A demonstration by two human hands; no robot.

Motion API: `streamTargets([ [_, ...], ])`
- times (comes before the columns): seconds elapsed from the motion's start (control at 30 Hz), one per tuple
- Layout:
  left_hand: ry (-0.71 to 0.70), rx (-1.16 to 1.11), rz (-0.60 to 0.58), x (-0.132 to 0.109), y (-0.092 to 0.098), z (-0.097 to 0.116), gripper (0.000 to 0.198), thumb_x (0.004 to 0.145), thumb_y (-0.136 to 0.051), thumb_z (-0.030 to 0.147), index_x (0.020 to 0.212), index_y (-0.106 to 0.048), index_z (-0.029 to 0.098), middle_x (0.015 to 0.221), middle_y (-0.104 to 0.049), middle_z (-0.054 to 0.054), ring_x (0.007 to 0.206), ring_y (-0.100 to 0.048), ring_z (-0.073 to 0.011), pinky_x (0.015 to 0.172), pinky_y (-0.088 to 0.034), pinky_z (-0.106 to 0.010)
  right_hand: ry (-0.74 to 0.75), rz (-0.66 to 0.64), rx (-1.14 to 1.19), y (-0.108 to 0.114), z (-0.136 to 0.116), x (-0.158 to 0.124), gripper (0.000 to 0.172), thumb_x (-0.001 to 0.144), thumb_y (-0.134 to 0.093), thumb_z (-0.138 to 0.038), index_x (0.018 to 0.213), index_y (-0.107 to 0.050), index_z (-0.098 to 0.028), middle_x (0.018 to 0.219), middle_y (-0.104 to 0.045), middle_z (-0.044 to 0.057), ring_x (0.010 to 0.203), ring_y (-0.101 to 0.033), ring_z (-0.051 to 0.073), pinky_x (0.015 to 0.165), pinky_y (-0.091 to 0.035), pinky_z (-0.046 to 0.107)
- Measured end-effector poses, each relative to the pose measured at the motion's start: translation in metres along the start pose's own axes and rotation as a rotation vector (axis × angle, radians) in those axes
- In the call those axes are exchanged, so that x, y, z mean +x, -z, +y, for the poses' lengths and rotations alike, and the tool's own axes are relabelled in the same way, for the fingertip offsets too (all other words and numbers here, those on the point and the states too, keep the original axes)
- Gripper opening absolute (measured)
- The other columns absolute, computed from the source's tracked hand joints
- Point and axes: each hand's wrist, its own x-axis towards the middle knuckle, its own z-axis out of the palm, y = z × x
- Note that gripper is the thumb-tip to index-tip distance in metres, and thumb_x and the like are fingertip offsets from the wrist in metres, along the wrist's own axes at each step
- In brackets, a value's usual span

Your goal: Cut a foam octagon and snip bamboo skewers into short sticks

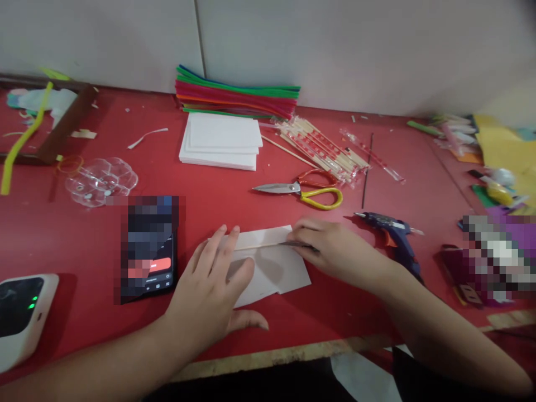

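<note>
Paper [270,273] lay near the table's front edge [268,357], bare surface between; the open left hand [209,287] splayed over it, the right hand [329,243] gripped a pointed tool [298,244].

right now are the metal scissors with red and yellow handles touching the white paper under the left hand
Apart; the head view shows red tabletop between the scissors and the paper.

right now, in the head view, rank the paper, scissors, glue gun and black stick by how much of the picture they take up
1. Paper, though the left hand hides part of it.
2. Scissors and glue gun: too alike to rank.
3. Black stick.
</note>
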Motion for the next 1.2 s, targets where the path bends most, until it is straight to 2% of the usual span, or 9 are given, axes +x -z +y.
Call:
streamTargets([
  [0.13,0.028,-0.017,0.001,-0.001,0.000,-0.002,0.059,0.082,-0.062,0.068,0.109,-0.065,0.015,0.141,-0.052,-0.031,0.128,-0.051,-0.0503,0.092,-0.052,-0.063,0.010,0.039,-0.069,-0.004,-0.002,-0.002,0.019,0.095,-0.052,-0.021,0.099,-0.070,-0.020,0.098,-0.068,0.007,0.077,-0.064,0.016,0.064,-0.045,0.026],
  [0.23,0.028,-0.025,-0.011,-0.003,0.001,-0.002,0.054,0.085,-0.063,0.059,0.113,-0.063,0.014,0.139,-0.052,-0.030,0.124,-0.053,-0.0475,0.094,-0.051,-0.062,0.008,0.029,-0.097,-0.008,-0.004,-0.004,0.017,0.095,-0.052,-0.021,0.093,-0.068,-0.018,0.095,-0.067,0.006,0.074,-0.063,0.015,0.061,-0.043,0.026],
  [0.33,0.008,-0.030,-0.036,-0.005,0.004,-0.002,0.053,0.083,-0.061,0.054,0.117,-0.062,0.013,0.137,-0.052,-0.029,0.121,-0.053,-0.0469,0.093,-0.049,-0.065,0.033,0.010,-0.095,-0.011,-0.007,-0.007,0.017,0.096,-0.051,-0.022,0.089,-0.065,-0.017,0.092,-0.065,0.005,0.071,-0.062,0.015,0.059,-0.041,0.026],
  [0.5,0.006,-0.060,-0.076,-0.008,0.006,0.001,0.060,0.077,-0.064,0.048,0.128,-0.060,0.015,0.137,-0.051,-0.029,0.120,-0.050,-0.0512,0.091,-0.047,-0.068,0.080,0.063,-0.095,-0.016,-0.009,-0.010,0.019,0.096,-0.048,-0.020,0.098,-0.067,-0.019,0.093,-0.066,0.005,0.069,-0.059,0.014,0.058,-0.038,0.026],
  [0.67,-0.015,-0.076,-0.056,-0.008,0.006,0.005,0.059,0.081,-0.062,0.045,0.131,-0.061,0.014,0.142,-0.051,-0.025,0.130,-0.044,-0.0497,0.099,-0.044,-0.068,0.068,0.078,-0.114,-0.018,-0.011,-0.011,0.020,0.094,-0.048,-0.018,0.097,-0.068,-0.019,0.091,-0.067,0.005,0.070,-0.059,0.014,0.057,-0.036,0.026],
  [0.77,-0.065,-0.114,0.038,-0.009,0.008,0.008,0.058,0.084,-0.058,0.051,0.123,-0.066,0.009,0.129,-0.063,-0.022,0.118,-0.055,-0.0426,0.099,-0.048,-0.063,0.076,0.080,-0.135,-0.018,-0.011,-0.011,0.020,0.094,-0.048,-0.016,0.098,-0.067,-0.019,0.091,-0.067,0.005,0.070,-0.058,0.014,0.056,-0.035,0.026],
  [0.87,-0.118,-0.177,0.152,-0.009,0.011,0.011,0.056,0.086,-0.058,0.058,0.108,-0.071,0.008,0.110,-0.072,-0.018,0.098,-0.065,-0.0344,0.085,-0.058,-0.051,0.084,0.078,-0.149,-0.019,-0.012,-0.011,0.021,0.094,-0.047,-0.013,0.099,-0.067,-0.019,0.092,-0.067,0.006,0.071,-0.058,0.015,0.056,-0.035,0.026],
  [1.03,-0.150,-0.090,0.190,-0.008,0.006,0.013,0.011,0.090,-0.066,0.021,0.092,-0.073,0.013,0.094,-0.076,-0.007,0.086,-0.070,-0.0231,0.076,-0.062,-0.035,0.088,0.090,-0.182,-0.021,-0.013,-0.011,0.022,0.095,-0.046,-0.014,0.101,-0.066,-0.018,0.096,-0.067,0.007,0.073,-0.059,0.015,0.056,-0.037,0.026],
  [1.2,-0.158,-0.024,0.200,-0.009,0.000,0.012,0.014,0.089,-0.066,0.014,0.100,-0.072,0.008,0.098,-0.076,-0.009,0.092,-0.070,-0.0253,0.077,-0.064,-0.036,0.090,0.112,-0.213,-0.023,-0.013,-0.011,0.021,0.097,-0.045,-0.015,0.100,-0.066,-0.018,0.094,-0.067,0.007,0.073,-0.059,0.015,0.057,-0.038,0.026],
])
